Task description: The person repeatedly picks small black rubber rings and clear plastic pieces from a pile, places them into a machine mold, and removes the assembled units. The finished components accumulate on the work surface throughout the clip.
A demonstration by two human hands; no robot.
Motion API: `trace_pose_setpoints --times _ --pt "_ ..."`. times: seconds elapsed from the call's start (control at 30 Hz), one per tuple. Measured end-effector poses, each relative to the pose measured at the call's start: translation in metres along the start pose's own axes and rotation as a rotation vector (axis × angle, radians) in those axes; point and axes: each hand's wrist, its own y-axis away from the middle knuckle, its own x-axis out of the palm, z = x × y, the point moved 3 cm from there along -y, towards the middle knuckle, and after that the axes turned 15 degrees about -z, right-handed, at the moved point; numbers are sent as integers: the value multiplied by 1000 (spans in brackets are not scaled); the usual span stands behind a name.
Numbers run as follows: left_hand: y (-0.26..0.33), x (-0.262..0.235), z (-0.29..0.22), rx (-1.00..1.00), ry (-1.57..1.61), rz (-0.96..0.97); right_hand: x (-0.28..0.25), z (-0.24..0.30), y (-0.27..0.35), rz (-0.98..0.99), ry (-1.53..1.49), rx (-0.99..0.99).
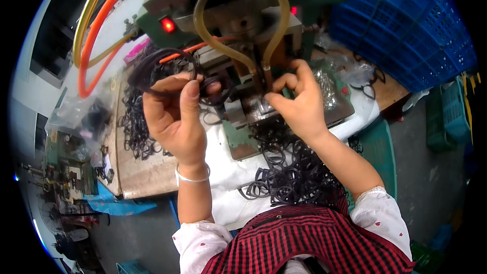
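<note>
My left hand (177, 114) is closed around a bunch of black eyeglass frames (162, 63), raised left of the machine's fixture. My right hand (300, 102) reaches to the metal fixture (258, 107), its thumb and a finger brought together at the fixture's edge. Whatever small piece lies between those fingertips is too hard to make out. Two translucent yellowish hoses (280, 5) loop down to the nozzles just above the fixture. A heap of black eyeglass frames (297, 175) lies below, between my forearms and against my checked apron.
The green machine (172, 10) stands directly ahead, with a lit red lamp and counter display. More black frames (134, 127) spread over the wooden table (147, 175) at left. Orange hose (91, 35) arches at upper left. Blue crates (406, 20) stack at upper right; a green bin (381, 144) sits below.
</note>
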Motion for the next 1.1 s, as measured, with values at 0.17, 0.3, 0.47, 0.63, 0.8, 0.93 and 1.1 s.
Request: trace_pose_setpoints --times 0.17,0.3,0.47,0.63,0.8,0.93,1.1 --pt "4 4 -2 -57 -28 -6 -1 0 0 95 -113 90" --pt "28 -11 -9 52 -58 -96 -10 -5 8 -38 -71 79" --pt "61 -52 27 -402 -6 -312 -25 -16 10 -16 -108 194" --pt "32 -15 -22 -92 109 -125 -4 -10 17 -1 -216 162" --pt "-3 -1 3 31 -116 -47 0 -9 18 -5 -312 195" --pt "-4 8 -4 -92 -75 -87 1 -3 22 -50 -306 292" --pt "22 -1 -12 -113 92 -33 -7 23 39 55 -271 179"
